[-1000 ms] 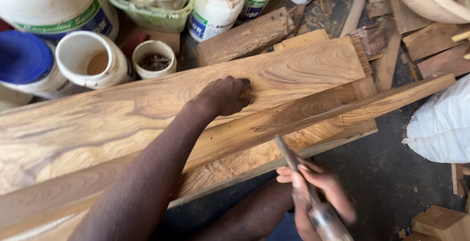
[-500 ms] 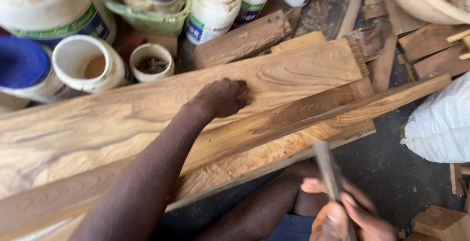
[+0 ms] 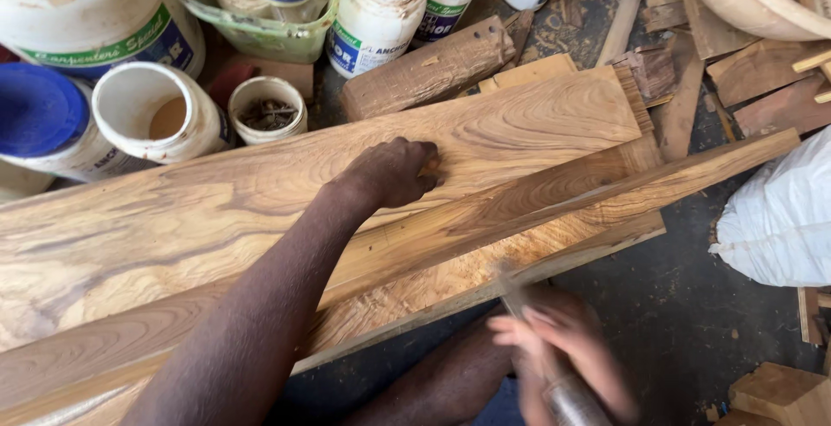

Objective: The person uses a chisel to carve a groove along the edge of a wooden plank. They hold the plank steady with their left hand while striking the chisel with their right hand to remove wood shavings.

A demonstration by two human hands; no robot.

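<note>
While left hand (image 3: 394, 171) pins plank (image 3: 260, 192), tubs (image 3: 156, 114) crowd beyond.

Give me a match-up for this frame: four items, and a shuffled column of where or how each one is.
Items:
1. left hand
2. right hand
3. white sack
4. small open tub

Places/states:
A. right edge of view
B. fist pressed on the top board
C. blurred, gripping a metal tool below the boards
D. beyond the boards, dark bits inside

Pairs: 1-B, 2-C, 3-A, 4-D

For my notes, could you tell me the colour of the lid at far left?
Blue lid, clearest in the head view.
</note>
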